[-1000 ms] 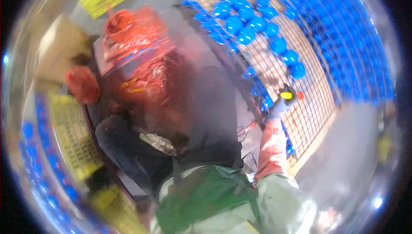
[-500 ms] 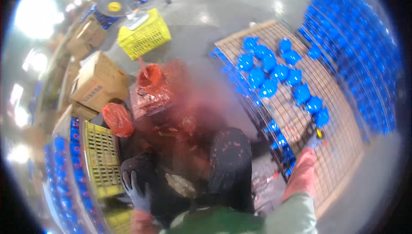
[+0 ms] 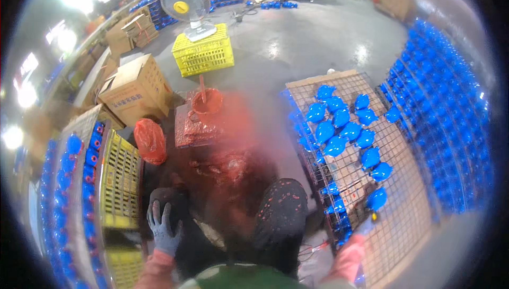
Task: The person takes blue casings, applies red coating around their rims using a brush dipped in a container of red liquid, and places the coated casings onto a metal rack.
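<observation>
My left hand (image 3: 167, 230), in a grey glove with a pink sleeve, rests on my left knee with its fingers spread. At lower right, my gloved right hand (image 3: 365, 227) closes at the near end of a glossy blue rounded part (image 3: 377, 198), where a small yellow tip shows; the fingers are partly blurred. This part stands a little apart from several similar blue parts (image 3: 335, 146) lying on a wire rack (image 3: 403, 204). Between my knees and the far bucket lies a red-stained work spot (image 3: 230, 167), hazy with red.
A red bucket (image 3: 208, 101) with a stick stands on a red-covered block ahead. A red plastic bag (image 3: 150, 140), a cardboard box (image 3: 137, 90) and yellow crates (image 3: 120, 183) are on the left. A fan (image 3: 185, 4) tops another yellow crate (image 3: 204, 58). Stacked blue parts (image 3: 440, 114) rise at right.
The view has tilted up and turned. My right hand and the blue part at it have come nearer to me, away from the other parts. My left hand stays on the knee.
</observation>
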Tool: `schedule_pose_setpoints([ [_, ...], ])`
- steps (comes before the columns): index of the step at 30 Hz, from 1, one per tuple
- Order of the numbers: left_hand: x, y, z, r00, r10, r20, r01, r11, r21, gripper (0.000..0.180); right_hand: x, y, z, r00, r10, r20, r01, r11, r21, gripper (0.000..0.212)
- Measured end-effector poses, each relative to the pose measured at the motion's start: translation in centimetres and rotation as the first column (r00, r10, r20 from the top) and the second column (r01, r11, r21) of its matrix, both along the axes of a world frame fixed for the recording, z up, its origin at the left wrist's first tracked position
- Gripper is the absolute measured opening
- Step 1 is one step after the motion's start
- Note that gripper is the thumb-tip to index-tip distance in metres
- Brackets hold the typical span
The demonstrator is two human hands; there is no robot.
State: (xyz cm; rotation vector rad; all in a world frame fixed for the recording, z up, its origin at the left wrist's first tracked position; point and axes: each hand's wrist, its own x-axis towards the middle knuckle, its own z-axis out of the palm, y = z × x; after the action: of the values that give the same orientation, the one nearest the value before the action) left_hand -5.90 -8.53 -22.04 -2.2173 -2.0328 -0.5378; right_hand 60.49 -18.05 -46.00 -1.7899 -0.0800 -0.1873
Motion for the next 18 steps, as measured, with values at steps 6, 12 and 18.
schedule_pose_setpoints([
  [6, 0.1, 1.3, 3.7, 0.997, -0.077, -0.029, 0.079, 0.994, 0.079, 0.059, -10.5, -3.7, 10.9, 0.914, 0.384, 0.133, -0.345, 0.906, -0.244, 0.03],
  [12, 9.6, 3.2, 3.2, 0.249, 0.045, 0.967, 0.707, 0.674, -0.214, 0.03, -18.8, 4.4, 26.4, 0.376, 0.777, 0.505, -0.238, 0.608, -0.758, 0.025],
  [18, 18.3, 0.8, 1.4, -0.587, 0.607, 0.535, 0.788, 0.275, 0.551, 0.065, -28.8, 6.3, 34.5, 0.142, 0.772, 0.62, -0.725, 0.507, -0.466, 0.026],
])
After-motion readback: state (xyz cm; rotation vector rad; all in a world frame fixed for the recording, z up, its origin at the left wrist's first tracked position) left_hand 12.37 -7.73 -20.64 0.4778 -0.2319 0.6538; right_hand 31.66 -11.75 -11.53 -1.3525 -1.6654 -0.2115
